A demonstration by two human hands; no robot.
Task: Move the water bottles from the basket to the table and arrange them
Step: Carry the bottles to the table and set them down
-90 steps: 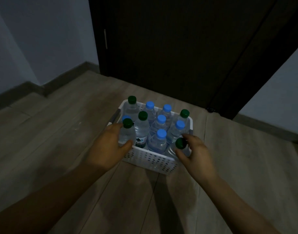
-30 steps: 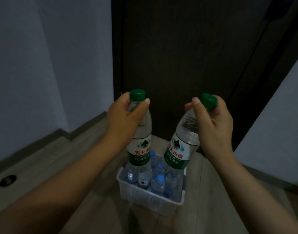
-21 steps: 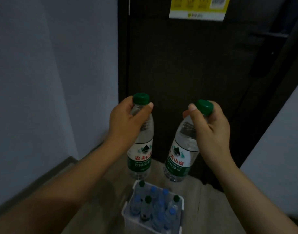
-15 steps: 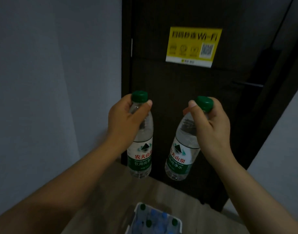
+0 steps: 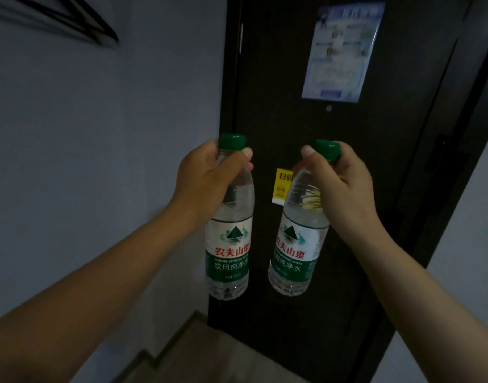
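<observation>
Holding two water bottles up before a dark door (image 5: 347, 217): the left hand (image 5: 206, 183) grips the left bottle (image 5: 229, 244) by its neck, upright; the right hand (image 5: 345, 186) grips the right bottle (image 5: 295, 250), tilted. Carrying both steadily to the table, unseen here, seems wise.

The clear plastic water bottle at nine o'clock (image 5: 230, 244) looked smooth and glossy, with a printed film label and a green plastic cap (image 5: 232, 141) of duller sheen. The matching clear plastic bottle at three o'clock (image 5: 298, 244) had ribbed shoulders that caught the light. Behind them the dark brown door (image 5: 278, 78) had a matt finish. The pale poster at one o'clock (image 5: 342, 51) shone like laminated paper. The grey wall at nine o'clock (image 5: 99, 134) was matt and smooth, and the floor at six o'clock (image 5: 209, 355) was dull, wood-look planking.
</observation>
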